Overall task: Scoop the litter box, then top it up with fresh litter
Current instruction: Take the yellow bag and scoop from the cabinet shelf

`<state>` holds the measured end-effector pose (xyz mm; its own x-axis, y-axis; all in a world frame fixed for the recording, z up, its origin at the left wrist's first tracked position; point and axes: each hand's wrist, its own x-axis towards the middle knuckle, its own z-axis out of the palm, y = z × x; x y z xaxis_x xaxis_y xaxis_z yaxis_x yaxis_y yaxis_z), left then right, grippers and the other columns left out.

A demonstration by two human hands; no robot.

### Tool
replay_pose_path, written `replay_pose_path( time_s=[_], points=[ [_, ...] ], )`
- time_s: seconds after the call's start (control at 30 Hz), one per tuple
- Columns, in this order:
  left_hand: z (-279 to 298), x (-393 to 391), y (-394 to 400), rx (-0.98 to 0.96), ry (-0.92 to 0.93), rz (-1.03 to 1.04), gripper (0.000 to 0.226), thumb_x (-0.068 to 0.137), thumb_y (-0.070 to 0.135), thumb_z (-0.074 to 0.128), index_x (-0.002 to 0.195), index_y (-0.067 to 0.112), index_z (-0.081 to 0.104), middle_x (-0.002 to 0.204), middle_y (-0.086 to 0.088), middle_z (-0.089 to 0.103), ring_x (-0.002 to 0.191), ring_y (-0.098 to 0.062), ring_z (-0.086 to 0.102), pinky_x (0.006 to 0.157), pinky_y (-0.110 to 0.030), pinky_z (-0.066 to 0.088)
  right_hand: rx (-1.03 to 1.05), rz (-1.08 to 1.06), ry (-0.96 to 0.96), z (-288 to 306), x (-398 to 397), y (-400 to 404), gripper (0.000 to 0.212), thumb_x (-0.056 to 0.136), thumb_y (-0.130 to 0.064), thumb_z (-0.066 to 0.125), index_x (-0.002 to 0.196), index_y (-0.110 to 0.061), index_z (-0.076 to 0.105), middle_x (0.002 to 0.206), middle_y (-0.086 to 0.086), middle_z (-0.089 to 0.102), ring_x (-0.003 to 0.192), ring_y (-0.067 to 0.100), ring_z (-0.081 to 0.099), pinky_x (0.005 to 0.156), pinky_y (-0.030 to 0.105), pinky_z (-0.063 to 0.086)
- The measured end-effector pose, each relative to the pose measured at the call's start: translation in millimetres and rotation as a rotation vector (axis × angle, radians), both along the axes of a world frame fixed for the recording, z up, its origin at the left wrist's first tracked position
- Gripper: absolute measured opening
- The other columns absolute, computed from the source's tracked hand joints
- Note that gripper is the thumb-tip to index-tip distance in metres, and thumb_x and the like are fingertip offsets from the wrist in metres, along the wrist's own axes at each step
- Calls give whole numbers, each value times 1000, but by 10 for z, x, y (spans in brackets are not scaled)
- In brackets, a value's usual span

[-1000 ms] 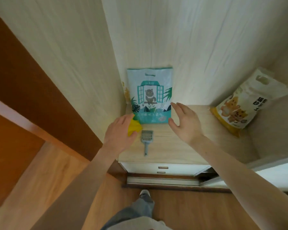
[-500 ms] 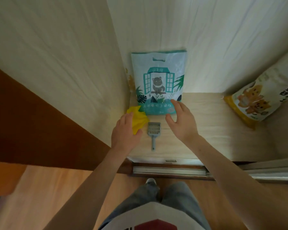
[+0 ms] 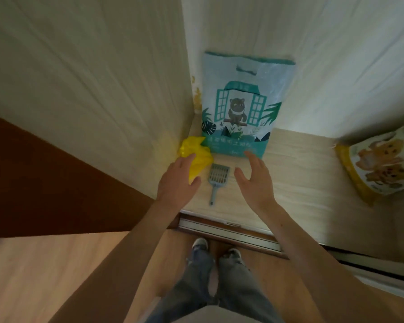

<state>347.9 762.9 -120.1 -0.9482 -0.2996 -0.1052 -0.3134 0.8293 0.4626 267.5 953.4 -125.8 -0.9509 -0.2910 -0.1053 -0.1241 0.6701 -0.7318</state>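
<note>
Your left hand [image 3: 178,183] lies on the yellow bag [image 3: 195,157], fingers relaxed, left of the scoop [image 3: 217,180] on the pale wooden shelf [image 3: 299,173]. Behind the scoop, the teal litter bag [image 3: 241,106] leans against the wall. Your right hand [image 3: 254,180] hovers spread, holding nothing.

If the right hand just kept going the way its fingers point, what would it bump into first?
Most likely the teal litter bag standing against the wall: the right hand is open, fingertips almost at the bag's bottom edge. Depth is hard to judge.
</note>
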Motion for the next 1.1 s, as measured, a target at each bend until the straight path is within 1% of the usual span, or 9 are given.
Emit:
replay_pose_path(
  time_s=[0.23,0.33,0.43,0.57,0.73,0.83,0.93,1.0,1.1],
  points=[
    [-424,-337,-114,22,-69,129,66,86,27,63,143,14,33,133,-13,44,117,-32,47,89,-41,43,23,47,-94,-553,-227,-47,54,94,-25,54,144,-16,37,145,4,41,133,19,36,101,18,22],
    [-704,-527,-206,61,-66,178,71,82,26,69,142,13,35,131,-15,43,113,-34,49,87,-41,45,62,25,-172,-936,-305,-172,48,92,-24,56,137,-14,43,134,7,48,122,22,46,93,20,32],
    [-1023,-707,-284,78,-69,220,81,77,27,74,144,13,31,137,-17,37,120,-35,44,94,-41,43,203,13,-329,-1422,-323,-314,39,91,-28,58,124,-11,50,121,11,57,108,26,55,82,27,42],
    [-1464,-963,-371,39,-97,222,94,74,39,75,149,23,21,149,-16,21,132,-35,28,102,-44,37,379,24,-503,-1997,-331,-468,41,91,-35,56,121,-8,51,120,13,59,106,28,58,79,31,46],
    [-1973,-1189,-441,-197,-154,101,99,72,57,68,149,40,10,157,-6,9,141,-35,12,110,-50,26,500,6,-520,-2506,-337,-655,51,88,-45,59,121,-8,47,119,11,58,107,29,60,82,36,49],
    [-2290,-1253,-441,-203,-230,86,98,74,60,65,149,44,4,158,-6,0,141,-37,6,110,-52,25,555,-4,-433,-2680,-359,-773,62,87,-45,60,128,-5,37,120,10,56,106,28,60,81,36,50],
    [-2559,-1265,-428,-194,-332,84,96,77,59,63,149,43,1,158,-7,-1,139,-42,11,104,-53,33,531,4,-355,-2797,-363,-817,62,90,-36,58,134,-3,29,120,12,56,105,29,60,78,35,49],
    [-2710,-1243,-427,-166,-366,72,93,80,56,63,148,44,0,157,-9,1,135,-44,20,98,-50,40,502,-38,-360,-2843,-375,-842,64,90,-30,56,138,-1,24,120,13,56,105,30,60,79,36,49],
    [-2901,-1219,-461,-231,-390,51,79,87,49,58,148,40,9,151,-13,10,127,-41,31,95,-45,42,495,-88,-358,-2891,-418,-894,64,89,-21,57,140,0,23,121,15,56,105,31,60,79,36,49]
  ],
)
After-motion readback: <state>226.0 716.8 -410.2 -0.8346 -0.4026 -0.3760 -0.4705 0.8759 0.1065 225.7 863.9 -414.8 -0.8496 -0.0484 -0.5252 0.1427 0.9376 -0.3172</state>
